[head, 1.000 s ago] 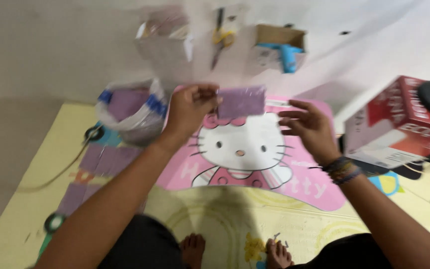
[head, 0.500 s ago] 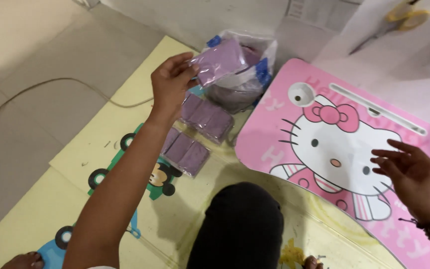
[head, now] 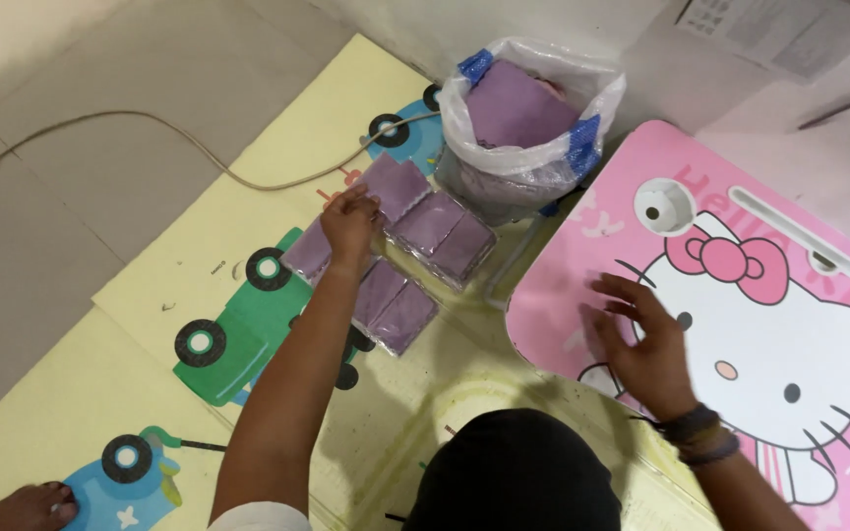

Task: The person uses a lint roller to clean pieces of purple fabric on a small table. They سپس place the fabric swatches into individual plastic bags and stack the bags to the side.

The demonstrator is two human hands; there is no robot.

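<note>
My left hand (head: 349, 222) rests on the purple packets (head: 415, 258) laid in rows on the play mat (head: 150, 324). Just beyond the packets the plastic bag (head: 528, 128) stands in the way, and the pink table (head: 740, 315) closes off their right side, my right hand (head: 646, 344) on it. Left of the packets the mat lies open, with only a cord (head: 179, 138) farther out.

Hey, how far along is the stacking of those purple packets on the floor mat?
Done: several purple packets already lie in rows on the yellow mat. In hand: the left hand presses on a packet at the rows' left edge, while the right hand rests open on the pink table. Left: the plastic bag holds more purple pieces, count unclear.
</note>
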